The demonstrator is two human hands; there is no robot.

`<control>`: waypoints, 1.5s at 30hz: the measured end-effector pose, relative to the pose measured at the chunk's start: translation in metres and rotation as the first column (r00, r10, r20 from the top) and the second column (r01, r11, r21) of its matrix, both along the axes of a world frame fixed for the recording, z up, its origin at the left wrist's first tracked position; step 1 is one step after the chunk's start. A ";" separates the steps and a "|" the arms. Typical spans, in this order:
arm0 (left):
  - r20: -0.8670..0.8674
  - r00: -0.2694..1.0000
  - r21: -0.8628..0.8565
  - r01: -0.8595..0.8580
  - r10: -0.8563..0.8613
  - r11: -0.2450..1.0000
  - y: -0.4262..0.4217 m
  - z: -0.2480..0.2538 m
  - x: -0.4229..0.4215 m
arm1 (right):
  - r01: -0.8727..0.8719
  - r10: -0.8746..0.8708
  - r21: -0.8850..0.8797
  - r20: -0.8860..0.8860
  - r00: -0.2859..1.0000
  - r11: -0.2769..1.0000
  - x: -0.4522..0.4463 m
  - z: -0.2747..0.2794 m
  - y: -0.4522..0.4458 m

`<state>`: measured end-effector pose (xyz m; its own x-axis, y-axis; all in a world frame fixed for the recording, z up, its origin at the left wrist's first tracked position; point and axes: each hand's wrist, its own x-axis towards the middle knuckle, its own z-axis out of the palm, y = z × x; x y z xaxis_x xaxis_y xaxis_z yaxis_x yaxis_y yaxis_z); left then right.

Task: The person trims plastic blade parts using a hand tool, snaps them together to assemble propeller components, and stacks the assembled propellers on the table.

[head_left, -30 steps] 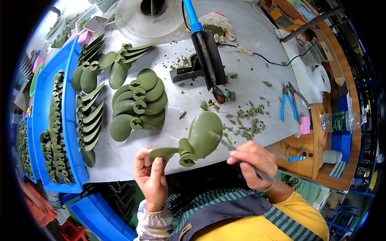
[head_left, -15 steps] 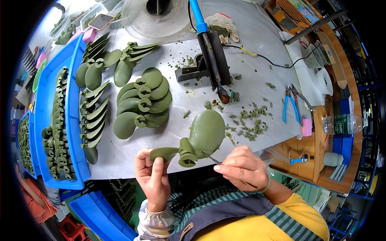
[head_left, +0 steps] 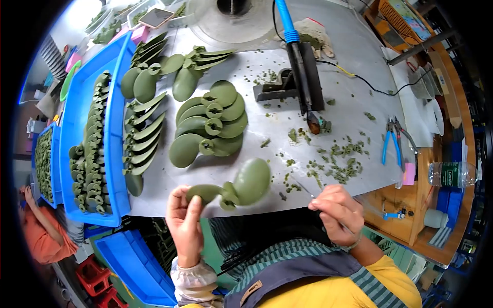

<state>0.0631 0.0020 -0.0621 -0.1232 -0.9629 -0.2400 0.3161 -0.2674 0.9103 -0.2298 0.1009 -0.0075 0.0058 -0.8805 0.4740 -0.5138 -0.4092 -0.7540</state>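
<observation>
In my left hand [head_left: 185, 220], thumb and fingers pinch one blade of a green plastic propeller [head_left: 251, 182], just above the table's front edge. Its other blade points up and to the right, with the slotted hub between them. My right hand [head_left: 339, 213] is closed around a slim pointed metal tool [head_left: 304, 190]; whether it is a knife or tweezers I cannot tell. The tool's tip is apart from the propeller, to its right. Stacked propellers [head_left: 213, 126] of the same green lie on the table beyond my left hand.
A blue tray [head_left: 115, 154] holding rows of propellers stands at the left. Green scraps [head_left: 341, 159] litter the table's right half. A blue-handled hot tool [head_left: 288, 31] rests in a black stand [head_left: 277, 91]. Pliers [head_left: 393, 143] lie at the right edge. Another person's arm [head_left: 38, 215] shows far left.
The pointed tool has come away from the propeller, my right hand drawing off to the right. My left hand has turned and lowered the propeller. The whole view has shifted a little.
</observation>
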 end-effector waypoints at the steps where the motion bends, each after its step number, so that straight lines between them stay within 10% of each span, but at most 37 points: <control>1: 0.094 0.996 0.022 -0.007 0.005 1.000 -0.006 0.000 0.012 | -0.002 0.002 0.007 0.004 1.000 1.000 0.000 -0.001 0.000; 11: 0.488 0.860 -0.253 -0.022 0.147 0.967 -0.052 -0.005 0.008 | -0.048 0.047 0.020 0.024 0.999 0.999 0.006 0.004 -0.001; 14: 0.823 0.331 -0.549 0.258 0.461 0.795 -0.058 0.013 -0.003 | -0.069 0.066 0.063 0.039 0.997 0.996 0.002 0.007 0.004; 17: 0.811 0.468 -0.512 0.278 0.351 0.813 -0.079 0.013 0.003 | -0.065 0.058 0.152 0.051 0.997 0.986 -0.001 0.007 0.009; 22: 0.931 0.346 -0.290 0.500 0.119 0.816 -0.111 0.046 0.002 | 0.282 -0.256 0.139 -0.175 0.951 0.949 -0.023 0.011 0.008; 27: 0.899 0.384 -0.390 0.480 0.211 0.786 -0.114 0.059 -0.009 | 0.583 -0.537 0.017 -0.369 0.759 0.813 -0.091 -0.015 0.000; 33: 0.686 0.727 -0.412 0.343 0.039 0.844 -0.053 0.069 -0.039 | 0.392 -0.298 0.196 -0.381 0.875 0.899 -0.123 -0.037 -0.003; 37: 0.661 0.720 -0.302 0.511 -0.209 0.805 -0.021 0.065 -0.053 | 0.386 -0.282 0.157 -0.451 0.847 0.909 -0.125 -0.041 -0.005; 40: 0.601 0.727 -0.244 0.561 -0.331 0.791 -0.007 0.058 -0.071 | 0.477 -0.404 0.101 -0.396 0.824 0.873 -0.114 -0.035 -0.003; 45: 0.310 0.758 -0.120 0.630 -0.573 0.767 0.018 0.053 -0.108 | 0.208 -0.349 0.415 0.300 0.888 0.886 -0.041 0.003 0.006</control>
<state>-0.0450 0.0203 -0.0092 -0.6591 -0.7372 -0.1487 -0.0828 -0.1254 0.9886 -0.2712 0.1071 -0.0045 -0.3723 -0.9271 0.0433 -0.2319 0.0477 -0.9716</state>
